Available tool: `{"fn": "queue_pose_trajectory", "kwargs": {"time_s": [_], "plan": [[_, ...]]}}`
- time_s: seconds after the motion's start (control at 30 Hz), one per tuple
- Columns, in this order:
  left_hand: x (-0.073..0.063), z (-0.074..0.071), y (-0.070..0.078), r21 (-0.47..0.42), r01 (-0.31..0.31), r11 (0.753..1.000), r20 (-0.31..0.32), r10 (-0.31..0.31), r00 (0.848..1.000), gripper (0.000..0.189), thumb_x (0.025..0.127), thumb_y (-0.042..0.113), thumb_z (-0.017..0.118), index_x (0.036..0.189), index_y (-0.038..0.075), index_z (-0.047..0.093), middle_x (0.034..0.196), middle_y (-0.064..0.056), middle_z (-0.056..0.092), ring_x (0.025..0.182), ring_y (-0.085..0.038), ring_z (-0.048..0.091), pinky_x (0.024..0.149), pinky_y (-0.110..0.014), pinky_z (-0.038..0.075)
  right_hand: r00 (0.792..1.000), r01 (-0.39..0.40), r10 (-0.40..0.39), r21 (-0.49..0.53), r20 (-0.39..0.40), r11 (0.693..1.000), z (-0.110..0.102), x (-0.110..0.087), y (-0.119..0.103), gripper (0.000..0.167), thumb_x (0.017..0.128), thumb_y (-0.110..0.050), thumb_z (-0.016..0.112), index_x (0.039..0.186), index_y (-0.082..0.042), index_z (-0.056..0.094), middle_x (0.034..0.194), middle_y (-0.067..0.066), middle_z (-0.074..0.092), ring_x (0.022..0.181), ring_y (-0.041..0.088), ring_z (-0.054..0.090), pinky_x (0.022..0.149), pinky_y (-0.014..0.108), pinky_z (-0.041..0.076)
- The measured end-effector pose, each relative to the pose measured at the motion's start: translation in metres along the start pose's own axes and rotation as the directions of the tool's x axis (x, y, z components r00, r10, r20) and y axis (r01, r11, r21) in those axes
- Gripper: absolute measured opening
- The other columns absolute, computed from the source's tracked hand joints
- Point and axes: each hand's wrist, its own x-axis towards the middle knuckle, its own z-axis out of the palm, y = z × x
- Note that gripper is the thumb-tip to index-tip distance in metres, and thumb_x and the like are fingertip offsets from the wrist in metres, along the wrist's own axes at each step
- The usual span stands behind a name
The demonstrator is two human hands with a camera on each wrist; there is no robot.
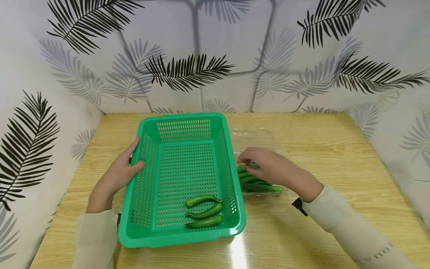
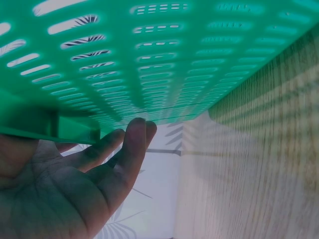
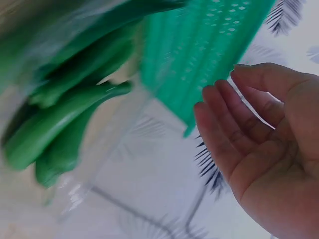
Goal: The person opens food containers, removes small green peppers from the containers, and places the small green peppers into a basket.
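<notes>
My left hand (image 1: 120, 169) grips the left rim of a green plastic basket (image 1: 131, 224), thumb over the edge. In the left wrist view its fingers (image 2: 133, 142) lie against the outside of the slotted wall. Three green peppers (image 1: 203, 222) lie in the basket's near right corner. My right hand (image 1: 267, 166) hovers over more green peppers (image 1: 256, 188), which lie in a clear plastic box (image 1: 255, 139) to the right of the basket. In the right wrist view the right hand's fingers (image 3: 214, 129) are loosely bent with nothing between them, apart from the peppers.
The basket and box stand on a light wood-grain table (image 1: 322, 149). A white cloth with leaf prints (image 1: 228, 89) hangs behind the table and along its sides. The basket's right wall stands close beside the box.
</notes>
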Motion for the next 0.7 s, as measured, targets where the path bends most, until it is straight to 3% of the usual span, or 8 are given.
{"fn": "queue_pose_trajectory", "kwargs": {"time_s": [0.27,0.47,0.7], "plan": [[0.000,0.000,-0.002,0.003,0.015,1.000,0.000,-0.015,1.000,0.076,0.092,0.004,0.042,0.150,0.024,-0.003,0.142,-0.025,0.031,0.082,-0.031,0.063,0.063,-0.038,0.053,0.993,-0.114,0.114,-0.017,0.033,0.993,0.003,-0.019,0.030,0.024,0.086,-0.008,0.065,0.109,-0.005,0.065,0.104,0.007,0.060,0.093,0.022,0.059,0.078,0.035,0.049],[0.000,0.000,-0.003,0.009,0.010,1.000,-0.002,-0.010,1.000,0.077,0.092,0.004,0.042,0.150,0.024,-0.003,0.142,-0.025,0.030,0.081,-0.030,0.063,0.063,-0.038,0.053,0.981,-0.177,0.180,-0.046,0.070,0.983,0.011,-0.025,0.046,0.022,0.084,-0.006,0.066,0.106,-0.005,0.066,0.102,0.005,0.061,0.092,0.020,0.058,0.078,0.036,0.048],[0.000,0.000,-0.004,0.012,0.000,1.000,-0.001,0.000,1.000,0.076,0.092,0.004,0.042,0.150,0.024,-0.003,0.147,-0.022,0.023,0.086,-0.031,0.061,0.064,-0.037,0.053,0.980,-0.187,0.191,-0.069,0.052,0.980,0.025,-0.030,0.055,0.018,0.083,-0.003,0.067,0.101,-0.004,0.068,0.095,0.004,0.061,0.088,0.019,0.058,0.075,0.035,0.049]]}}
